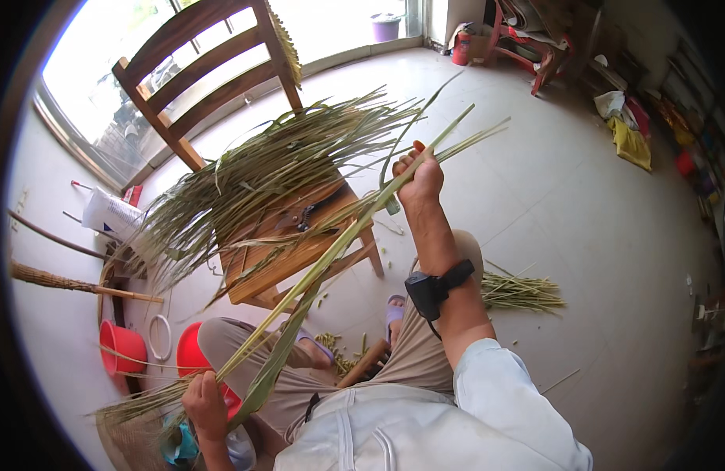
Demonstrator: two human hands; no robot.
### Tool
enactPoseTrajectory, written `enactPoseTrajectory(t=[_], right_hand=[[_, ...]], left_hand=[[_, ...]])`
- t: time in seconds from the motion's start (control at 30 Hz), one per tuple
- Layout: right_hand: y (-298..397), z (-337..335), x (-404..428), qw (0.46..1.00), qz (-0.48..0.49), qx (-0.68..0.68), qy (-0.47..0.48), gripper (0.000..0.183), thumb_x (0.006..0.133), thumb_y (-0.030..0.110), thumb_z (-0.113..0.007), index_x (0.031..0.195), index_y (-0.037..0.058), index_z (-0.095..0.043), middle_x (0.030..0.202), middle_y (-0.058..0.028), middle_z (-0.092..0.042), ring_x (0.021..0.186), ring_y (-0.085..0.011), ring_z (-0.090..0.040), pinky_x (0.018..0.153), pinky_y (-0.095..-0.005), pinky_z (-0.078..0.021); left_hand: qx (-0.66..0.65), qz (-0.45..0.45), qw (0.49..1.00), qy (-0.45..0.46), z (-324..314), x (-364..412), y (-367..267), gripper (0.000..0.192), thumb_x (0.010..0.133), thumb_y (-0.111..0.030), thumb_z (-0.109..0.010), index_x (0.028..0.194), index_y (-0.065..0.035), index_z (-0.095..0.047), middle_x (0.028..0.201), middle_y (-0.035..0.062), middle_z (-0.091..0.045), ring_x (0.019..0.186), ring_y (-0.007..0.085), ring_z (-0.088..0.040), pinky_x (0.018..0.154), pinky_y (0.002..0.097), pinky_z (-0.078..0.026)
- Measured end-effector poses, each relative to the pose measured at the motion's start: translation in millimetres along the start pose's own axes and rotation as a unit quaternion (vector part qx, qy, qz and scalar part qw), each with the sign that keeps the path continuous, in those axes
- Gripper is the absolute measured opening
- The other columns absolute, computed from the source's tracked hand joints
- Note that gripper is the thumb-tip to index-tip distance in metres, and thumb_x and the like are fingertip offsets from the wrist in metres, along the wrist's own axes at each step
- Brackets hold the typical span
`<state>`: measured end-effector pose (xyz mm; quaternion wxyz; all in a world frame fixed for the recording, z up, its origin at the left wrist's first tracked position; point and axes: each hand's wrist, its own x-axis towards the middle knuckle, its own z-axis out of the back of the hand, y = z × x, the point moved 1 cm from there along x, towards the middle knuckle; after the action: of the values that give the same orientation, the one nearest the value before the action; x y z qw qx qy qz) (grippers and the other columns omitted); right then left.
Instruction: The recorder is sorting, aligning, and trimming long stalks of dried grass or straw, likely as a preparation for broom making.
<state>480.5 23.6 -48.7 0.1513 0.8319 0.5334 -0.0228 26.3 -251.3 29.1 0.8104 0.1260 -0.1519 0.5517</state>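
A few long stalks with seed heads stretch diagonally across my lap. My right hand is closed round their upper, thicker part. Lower down, my left hand grips the same stalks near their feathery tips, which spread out at the lower left. A broad green leaf hangs from them between my hands. In front of me, a large pile of similar stalks lies across the seat of a wooden chair. Pruning shears rest on the seat beside the pile.
Cut stalks lie on the floor at my right. Short cut pieces are scattered round my feet. Red buckets and a broom are at the left. A fire extinguisher and a red rack stand at the back.
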Motion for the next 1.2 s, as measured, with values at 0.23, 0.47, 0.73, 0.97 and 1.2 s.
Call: enactPoseTrajectory(t=[0.23, 0.47, 0.73, 0.97, 1.2], right_hand=[[5.3, 10.0, 11.9, 0.999, -0.017, -0.02, 0.029, 0.033, 0.105, 0.031, -0.029, 0.096, 0.0067, -0.048, 0.064, 0.0053, -0.031, 0.047, -0.007, -0.025, 0.04, -0.0236, -0.0235], [5.8, 51.1, 73.5, 0.995, 0.002, -0.095, 0.019, 0.029, 0.099, 0.023, -0.042, 0.071, 0.0135, -0.043, 0.051, 0.0049, -0.026, 0.043, -0.01, -0.026, 0.043, -0.0277, -0.0259], [120.0, 118.4, 185.6, 0.994, 0.051, -0.094, 0.023, 0.013, 0.08, 0.0, -0.043, 0.078, 0.0117, -0.046, 0.051, -0.0002, -0.032, 0.045, -0.0157, -0.034, 0.059, -0.0383, -0.0416], [78.8, 121.9, 185.9, 0.999, -0.031, -0.032, 0.021, 0.016, 0.082, 0.0, -0.039, 0.072, 0.0116, -0.038, 0.054, -0.0014, -0.027, 0.045, -0.016, -0.03, 0.055, -0.0363, -0.0369], [62.1, 113.0, 180.4, 0.998, -0.047, -0.017, 0.022, 0.023, 0.085, 0.001, -0.035, 0.066, 0.0115, -0.03, 0.056, -0.0027, -0.023, 0.045, -0.0163, -0.026, 0.051, -0.0343, -0.0321]], left_hand=[[0.038, -0.005, 0.999, 0.006, 15.3, -45.4, 46.3, 0.025, 0.075, 0.003, -0.059, 0.097, -0.0041, -0.05, 0.068, 0.0113, -0.048, 0.059, 0.0311, -0.051, 0.052, 0.0426, -0.039], [0.183, 0.044, 0.982, 0.012, 66.8, -139.5, 133.3, 0.027, 0.08, 0.001, -0.057, 0.105, -0.0047, -0.052, 0.078, 0.0159, -0.051, 0.071, 0.0363, -0.053, 0.061, 0.0477, -0.043], [0.396, 0.212, 0.891, 0.064, 248.0, -267.8, 189.9, 0.014, 0.09, -0.006, -0.055, 0.104, -0.0068, -0.054, 0.093, 0.0108, -0.056, 0.093, 0.03, -0.054, 0.085, 0.0426, -0.042], [0.512, 0.257, 0.81, 0.125, 352.1, -339.2, 169.8, 0.015, 0.085, -0.011, -0.06, 0.1, -0.0102, -0.057, 0.099, 0.0048, -0.059, 0.099, 0.024, -0.054, 0.09, 0.0397, -0.04], [0.461, 0.189, 0.841, 0.21, 313.2, -278.0, 196.9, 0.014, 0.084, -0.012, -0.06, 0.097, -0.0105, -0.056, 0.091, 0.0037, -0.058, 0.095, 0.0228, -0.054, 0.091, 0.0397, -0.038]])
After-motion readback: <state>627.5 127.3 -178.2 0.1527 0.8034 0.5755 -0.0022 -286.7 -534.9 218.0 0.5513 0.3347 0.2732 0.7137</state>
